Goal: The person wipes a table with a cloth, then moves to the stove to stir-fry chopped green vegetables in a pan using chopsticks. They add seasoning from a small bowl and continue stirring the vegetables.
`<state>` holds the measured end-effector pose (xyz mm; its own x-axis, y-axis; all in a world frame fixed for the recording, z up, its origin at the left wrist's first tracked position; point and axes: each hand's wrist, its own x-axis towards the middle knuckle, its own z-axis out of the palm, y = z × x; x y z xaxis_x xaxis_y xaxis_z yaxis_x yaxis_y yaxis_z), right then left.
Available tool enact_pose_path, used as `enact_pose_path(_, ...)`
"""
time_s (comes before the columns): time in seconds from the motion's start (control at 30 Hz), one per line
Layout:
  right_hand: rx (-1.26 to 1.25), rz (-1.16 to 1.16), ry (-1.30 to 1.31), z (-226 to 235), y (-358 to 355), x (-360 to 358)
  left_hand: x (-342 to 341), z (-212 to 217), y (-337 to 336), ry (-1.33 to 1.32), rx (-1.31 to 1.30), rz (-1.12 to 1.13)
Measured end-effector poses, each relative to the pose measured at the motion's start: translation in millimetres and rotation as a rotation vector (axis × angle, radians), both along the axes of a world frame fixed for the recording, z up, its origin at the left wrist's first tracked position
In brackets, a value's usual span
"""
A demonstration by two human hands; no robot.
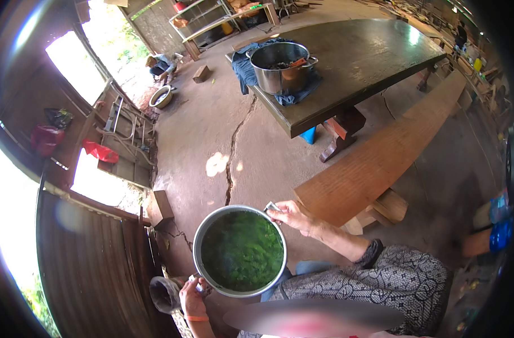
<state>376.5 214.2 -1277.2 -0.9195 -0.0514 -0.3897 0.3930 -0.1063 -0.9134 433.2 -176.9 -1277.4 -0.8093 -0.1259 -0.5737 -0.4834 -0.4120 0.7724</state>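
Between my hands is a round metal pot [197, 250] filled with green leaves in liquid, its open top facing up. My right hand [293, 217] is closed round the handle on its far right side. My left hand [193, 298] grips the opposite handle at the near left. Something pale shows at each grip; I cannot make out whether it is cloth or part of the handle. Beside my left hand is a dark grey, round-mouthed container [164, 295]. The floor under the pot is mostly hidden.
A large steel pot [279, 80] stands on blue cloth [241, 72] at the table's [352, 56] near left corner. A long wooden bench [381, 158] lies to the right. A person [163, 66] crouches by a basin [161, 98] at the far left. Wood blocks [159, 207] sit near the left wall.
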Motion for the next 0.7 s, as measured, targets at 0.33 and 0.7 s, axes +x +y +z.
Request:
enact_pose_path(0.33, 0.060, -0.131, -0.007, -1.2, 17.5, -280.3, -389.6, -18.4, -2.5, 0.111, -0.109, -0.306)
enact_pose_path(0.7, 0.086, -0.184, 0.083, 41.9, 152.3, -578.8, -755.9, 10.5, 126.7, 0.158, -0.084, -0.404)
